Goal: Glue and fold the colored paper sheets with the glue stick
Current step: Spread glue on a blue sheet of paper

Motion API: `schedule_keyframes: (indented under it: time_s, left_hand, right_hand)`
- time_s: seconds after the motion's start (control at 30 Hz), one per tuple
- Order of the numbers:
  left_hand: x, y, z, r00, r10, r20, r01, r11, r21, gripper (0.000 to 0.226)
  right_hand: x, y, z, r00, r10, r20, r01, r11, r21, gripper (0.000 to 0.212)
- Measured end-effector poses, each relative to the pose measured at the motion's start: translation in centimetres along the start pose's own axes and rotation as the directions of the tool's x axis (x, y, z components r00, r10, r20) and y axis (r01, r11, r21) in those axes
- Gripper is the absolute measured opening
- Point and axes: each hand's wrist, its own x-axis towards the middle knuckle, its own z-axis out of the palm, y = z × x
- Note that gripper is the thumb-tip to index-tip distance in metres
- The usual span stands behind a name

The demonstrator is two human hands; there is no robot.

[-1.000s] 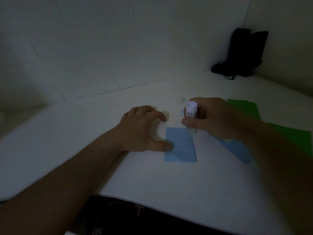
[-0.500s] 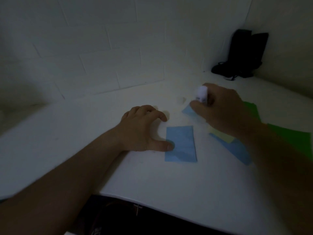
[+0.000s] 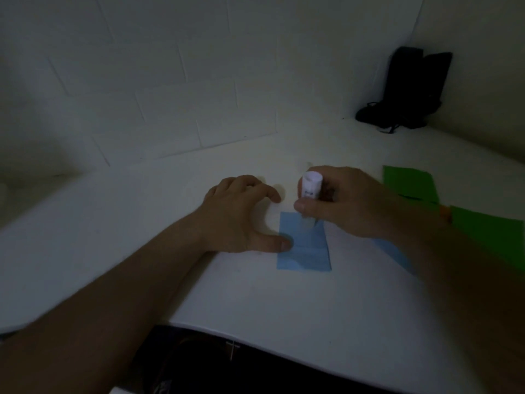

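Note:
A small light-blue paper sheet (image 3: pixel 308 251) lies flat on the white table (image 3: pixel 284 305). My left hand (image 3: pixel 241 214) rests beside it, thumb tip pressing the sheet's left edge, fingers arched on the table. My right hand (image 3: pixel 346 203) grips a white glue stick (image 3: pixel 311 187) upright, its lower end down on the far part of the blue sheet. Another blue sheet (image 3: pixel 395 254) shows partly under my right forearm.
Two green sheets (image 3: pixel 409 183) (image 3: pixel 488 234) lie at the right, with a bit of orange between them. A black bag (image 3: pixel 409 89) stands in the far right corner against the white wall. The table's front edge curves near my body.
My right hand swung the glue stick away to the far right half a second ago and has come back down onto the blue sheet. My left hand has stayed put.

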Motion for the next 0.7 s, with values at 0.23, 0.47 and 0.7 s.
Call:
schedule_keyframes:
  time_s: [0.23,0.47,0.7]
  left_hand:
    - [-0.3,0.0,0.0,0.999,0.044,-0.026,-0.046,0.996,-0.077,0.092]
    - [-0.3,0.0,0.1,0.996,0.078,-0.032,-0.080,0.994,-0.071,0.079]
    - [-0.1,-0.2,0.2,0.996,0.081,-0.030,-0.081,0.996,-0.026,0.086]
  right_hand:
    - [-0.1,1.2,-1.0,1.000,-0.001,-0.019,-0.001,0.991,-0.137,0.034]
    - [0.6,-0.6,0.1,0.972,-0.027,-0.231,0.024,1.000,-0.018,0.030]
    - [0.4,-1.4,2.6,0.999,-0.010,-0.052,0.013,0.998,0.059,0.026]
